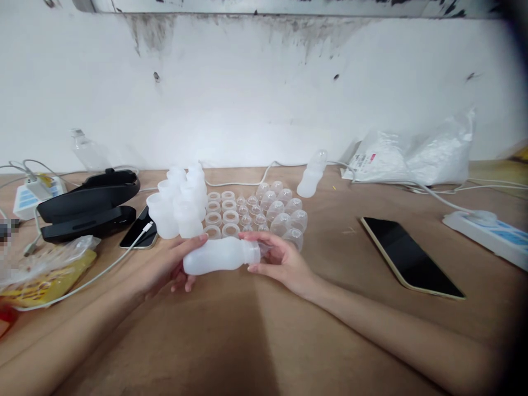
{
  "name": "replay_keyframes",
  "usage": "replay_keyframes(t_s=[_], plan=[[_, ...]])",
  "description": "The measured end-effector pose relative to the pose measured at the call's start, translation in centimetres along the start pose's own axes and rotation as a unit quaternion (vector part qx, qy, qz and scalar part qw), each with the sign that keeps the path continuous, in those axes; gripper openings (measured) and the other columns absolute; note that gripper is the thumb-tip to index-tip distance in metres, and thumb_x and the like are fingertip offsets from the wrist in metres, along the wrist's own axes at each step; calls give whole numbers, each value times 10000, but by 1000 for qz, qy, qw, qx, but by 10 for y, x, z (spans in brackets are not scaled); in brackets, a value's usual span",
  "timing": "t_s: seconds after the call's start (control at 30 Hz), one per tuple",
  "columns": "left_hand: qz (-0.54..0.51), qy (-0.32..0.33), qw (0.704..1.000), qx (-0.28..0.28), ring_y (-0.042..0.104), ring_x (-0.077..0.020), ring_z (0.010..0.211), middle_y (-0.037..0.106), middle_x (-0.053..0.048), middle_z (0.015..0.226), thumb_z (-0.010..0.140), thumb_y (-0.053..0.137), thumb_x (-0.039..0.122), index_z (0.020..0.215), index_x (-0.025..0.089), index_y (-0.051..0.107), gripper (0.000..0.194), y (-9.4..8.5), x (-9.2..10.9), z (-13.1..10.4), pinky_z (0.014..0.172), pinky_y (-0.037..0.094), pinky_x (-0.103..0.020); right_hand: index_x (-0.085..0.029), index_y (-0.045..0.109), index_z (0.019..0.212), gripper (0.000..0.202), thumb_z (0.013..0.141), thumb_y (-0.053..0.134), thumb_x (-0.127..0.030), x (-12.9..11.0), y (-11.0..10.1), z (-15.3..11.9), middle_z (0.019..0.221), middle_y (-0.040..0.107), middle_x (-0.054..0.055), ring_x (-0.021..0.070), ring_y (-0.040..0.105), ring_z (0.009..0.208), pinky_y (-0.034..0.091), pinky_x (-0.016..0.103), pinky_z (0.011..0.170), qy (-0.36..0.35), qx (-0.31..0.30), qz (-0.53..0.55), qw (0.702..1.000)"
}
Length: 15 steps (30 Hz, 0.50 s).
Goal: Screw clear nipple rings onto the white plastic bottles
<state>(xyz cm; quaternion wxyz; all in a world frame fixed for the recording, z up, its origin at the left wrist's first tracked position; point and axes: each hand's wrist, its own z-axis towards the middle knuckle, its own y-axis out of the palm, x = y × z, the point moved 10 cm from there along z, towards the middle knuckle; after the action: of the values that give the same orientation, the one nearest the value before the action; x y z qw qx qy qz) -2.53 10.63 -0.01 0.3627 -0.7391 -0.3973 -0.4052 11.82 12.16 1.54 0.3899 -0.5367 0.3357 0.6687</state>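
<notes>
Two bare hands meet at a frosted white plastic bottle with a pinched waist in the head view, and it lies nearly level between them above the brown wooden table. The left hand is partly closed round the base, thumb along the upper side and the other fingers curled loosely beneath. The right hand is half closed, pinching the translucent screw collar from above and below; what looks like a clear soft teat points into its palm, though blur and the fingers hide how well it is seated.

Just beyond the left hand stand open frosted bottles. Ahead, between the hands, are loose whitish plastic rings and small clear teats; clear domed caps crowd close behind the right hand. Farther past that hand, a capped frosted bottle leans in view, and a black-screened phone lies to its right.

The collar could cross-thread if it were turned while tilted against the neck. With the left fingers so loose, the smooth base might spin or slip. A knuckle swinging forward could topple the nearest caps or bottles, since both stand so near.
</notes>
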Motion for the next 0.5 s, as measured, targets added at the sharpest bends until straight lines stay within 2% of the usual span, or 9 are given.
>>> replay_keyframes(t_s=[0.07,0.13,0.2,0.23,0.3,0.33,0.37,0.4,0.5], plan=[[46,32,998,10,454,-102,383,494,19,455,803,340,556,964,130,533,495,0,5,0,325,315,-175,-244,541,993,417,610,698,-186,2,-2,0,1190,517,15,136,509,1069,458,279,866,7,7,1,1000],[159,134,976,58,563,-139,573,601,-20,664,795,424,502,1046,161,508,431,-5,24,-5,446,438,-213,-242,536,1007,428,612,699,-211,6,-5,0,1114,549,15,113,558,940,483,243,777,30,27,0,999],[304,276,904,120,585,-184,821,610,-62,972,783,500,427,1116,201,474,404,-6,47,-20,641,500,-286,-226,534,1015,424,622,692,-247,9,-9,0,990,582,15,88,573,788,491,217,676,54,45,4,997],[374,346,849,138,556,-205,935,562,-74,1104,790,511,379,1144,218,456,393,-1,56,-30,733,491,-326,-215,533,1016,418,629,686,-264,10,-9,0,936,588,14,78,567,722,488,209,629,65,50,9,997],[485,449,740,126,489,-225,1065,481,-79,1229,831,474,264,1190,254,421,363,16,59,-45,824,456,-380,-198,535,1005,407,634,679,-282,11,-8,-1,876,590,14,61,542,627,475,197,559,80,50,18,995],[512,478,703,121,465,-229,1098,448,-81,1261,837,466,231,1208,271,398,379,21,58,-49,835,450,-391,-195,536,998,404,631,681,-285,10,-7,-2,871,588,16,57,535,607,470,192,537,83,49,23,995],[515,493,690,127,445,-236,1121,413,-89,1287,828,484,231,1230,279,367,421,21,59,-52,837,450,-396,-197,536,996,408,626,684,-286,10,-7,-2,878,587,18,56,536,604,470,189,529,83,49,26,995],[493,494,702,140,433,-245,1134,377,-107,1307,806,522,260,1258,274,318,496,17,61,-53,832,456,-395,-201,536,994,413,619,688,-285,9,-7,-2,892,585,21,57,539,607,473,186,526,81,51,28,995],[346,427,817,175,485,-246,1077,387,-153,1279,802,496,381,1304,201,207,607,-7,64,-44,782,487,-364,-217,543,985,426,594,704,-276,6,-9,-3,926,578,18,48,539,593,482,182,524,67,63,26,995]])
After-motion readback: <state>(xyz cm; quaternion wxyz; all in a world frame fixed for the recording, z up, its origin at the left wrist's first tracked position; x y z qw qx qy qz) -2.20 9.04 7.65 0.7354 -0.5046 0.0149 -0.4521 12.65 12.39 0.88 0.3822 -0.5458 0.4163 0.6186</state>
